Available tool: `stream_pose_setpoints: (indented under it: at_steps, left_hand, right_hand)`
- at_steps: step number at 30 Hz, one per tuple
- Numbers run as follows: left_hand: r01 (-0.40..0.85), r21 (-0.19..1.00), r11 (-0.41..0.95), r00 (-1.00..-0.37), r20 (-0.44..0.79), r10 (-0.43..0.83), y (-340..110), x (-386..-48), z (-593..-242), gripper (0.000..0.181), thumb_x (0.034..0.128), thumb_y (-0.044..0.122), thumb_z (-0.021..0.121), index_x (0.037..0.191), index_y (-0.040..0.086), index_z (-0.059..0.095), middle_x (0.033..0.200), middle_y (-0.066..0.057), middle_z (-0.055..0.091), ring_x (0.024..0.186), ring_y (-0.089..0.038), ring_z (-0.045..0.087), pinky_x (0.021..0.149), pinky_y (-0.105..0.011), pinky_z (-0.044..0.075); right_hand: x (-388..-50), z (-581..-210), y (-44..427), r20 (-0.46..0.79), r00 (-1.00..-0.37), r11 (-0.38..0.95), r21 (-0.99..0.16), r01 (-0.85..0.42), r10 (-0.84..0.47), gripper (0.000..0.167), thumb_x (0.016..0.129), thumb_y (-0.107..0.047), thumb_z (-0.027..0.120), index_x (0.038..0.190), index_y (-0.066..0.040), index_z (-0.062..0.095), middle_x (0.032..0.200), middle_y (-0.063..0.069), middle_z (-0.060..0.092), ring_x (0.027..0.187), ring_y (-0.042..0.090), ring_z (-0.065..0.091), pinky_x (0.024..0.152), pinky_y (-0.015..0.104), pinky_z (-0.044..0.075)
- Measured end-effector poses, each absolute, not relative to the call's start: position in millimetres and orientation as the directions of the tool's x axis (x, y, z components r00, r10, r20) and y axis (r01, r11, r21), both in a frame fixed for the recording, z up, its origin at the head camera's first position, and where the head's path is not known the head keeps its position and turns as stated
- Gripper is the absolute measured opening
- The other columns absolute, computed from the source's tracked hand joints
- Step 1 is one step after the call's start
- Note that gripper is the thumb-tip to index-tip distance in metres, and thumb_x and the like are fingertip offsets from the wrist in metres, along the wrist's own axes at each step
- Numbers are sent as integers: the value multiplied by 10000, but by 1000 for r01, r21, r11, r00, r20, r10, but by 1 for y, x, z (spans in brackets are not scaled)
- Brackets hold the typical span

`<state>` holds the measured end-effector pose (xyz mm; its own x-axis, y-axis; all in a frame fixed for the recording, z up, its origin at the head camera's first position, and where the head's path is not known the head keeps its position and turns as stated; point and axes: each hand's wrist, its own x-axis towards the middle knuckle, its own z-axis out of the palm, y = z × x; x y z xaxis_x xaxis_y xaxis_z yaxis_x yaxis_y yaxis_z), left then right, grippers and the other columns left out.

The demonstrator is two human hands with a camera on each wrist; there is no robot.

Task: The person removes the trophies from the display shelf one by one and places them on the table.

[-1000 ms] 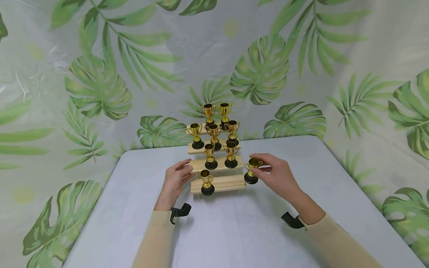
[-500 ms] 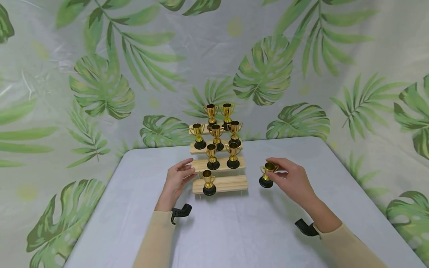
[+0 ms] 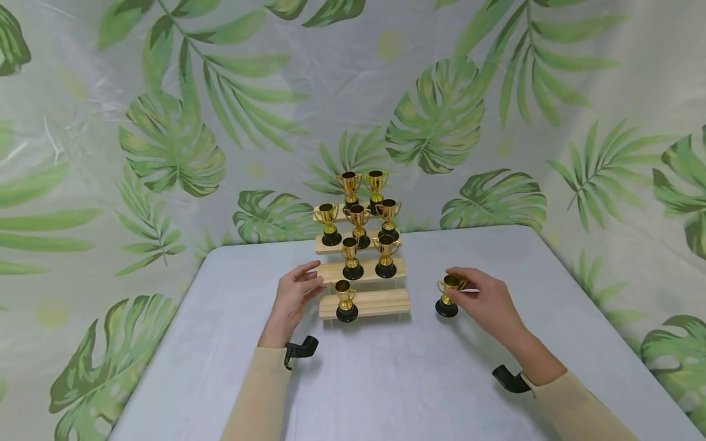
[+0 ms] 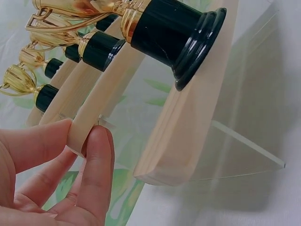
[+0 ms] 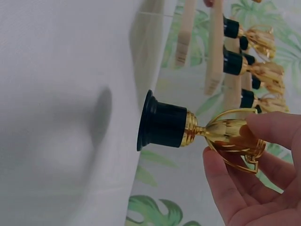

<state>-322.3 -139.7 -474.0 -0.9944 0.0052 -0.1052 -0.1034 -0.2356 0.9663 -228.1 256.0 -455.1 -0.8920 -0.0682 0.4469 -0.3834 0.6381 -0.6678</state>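
Note:
My right hand (image 3: 488, 303) pinches a small gold trophy cup (image 3: 448, 295) by its bowl, right of a tiered wooden display stand (image 3: 380, 300). In the right wrist view the black base of this trophy cup (image 5: 164, 123) hangs above the tabletop, its shadow apart from it. My left hand (image 3: 292, 300) grips the left end of the stand's second step from the bottom; the left wrist view shows thumb and fingers around that wooden step (image 4: 87, 125). One trophy cup (image 3: 345, 300) stands at the left of the bottom step. Several more stand on the higher steps.
The stand's clear supports (image 4: 249, 143) rest on a white-covered table (image 3: 353, 386). A leaf-printed sheet (image 3: 276, 110) hangs behind the table. Each wrist carries a black camera mount, such as the right one (image 3: 510, 380).
My right hand has carried the trophy cup rightward, away from the bottom step's right end, and slightly lower. The left hand keeps its grip on the step.

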Motion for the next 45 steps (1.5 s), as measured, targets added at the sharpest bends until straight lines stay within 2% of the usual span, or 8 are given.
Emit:
stream_pose_setpoints:
  at_steps: [16, 23, 36, 45]
  left_hand:
    - [-126, 958, -257, -992, -119, 41, -139, -322, -472, 465, 901, -42, 711, 1351, 39, 631, 1141, -163, 551, 975, -270, 636, 904, -375, 582]
    - [-121, 960, -252, -993, -116, 36, -138, -323, -472, 453, 895, -45, 716, 1334, 45, 645, 1079, -142, 572, 915, -234, 658, 893, -380, 587]
    - [-110, 955, -275, -994, -104, 37, -139, -324, -476, 468, 886, -59, 720, 1339, 23, 636, 1041, -125, 575, 877, -218, 670, 864, -363, 597]
    - [-119, 951, -286, -993, -112, 40, -142, -323, -477, 455, 890, -54, 717, 1330, 41, 647, 1075, -140, 572, 907, -239, 672, 887, -375, 589]
  right_hand:
    - [-241, -466, 249, 396, -914, 656, -667, -352, -87, 412, 880, -130, 802, 1271, -157, 673, 1126, 23, 687, 955, 190, 670, 785, 302, 609]
    - [-240, -472, 248, 344, -936, 671, -677, -301, -73, 409, 894, -162, 788, 1285, -168, 666, 1140, 40, 693, 947, 232, 705, 781, 365, 616]
    - [-241, -477, 249, 373, -923, 664, -666, -339, -96, 421, 883, -107, 788, 1285, -122, 663, 1154, 49, 694, 955, 207, 691, 800, 330, 610]
    - [-239, -472, 245, 383, -915, 687, -631, -360, -127, 442, 881, -138, 796, 1300, -137, 656, 1173, 63, 682, 974, 220, 673, 820, 427, 606]
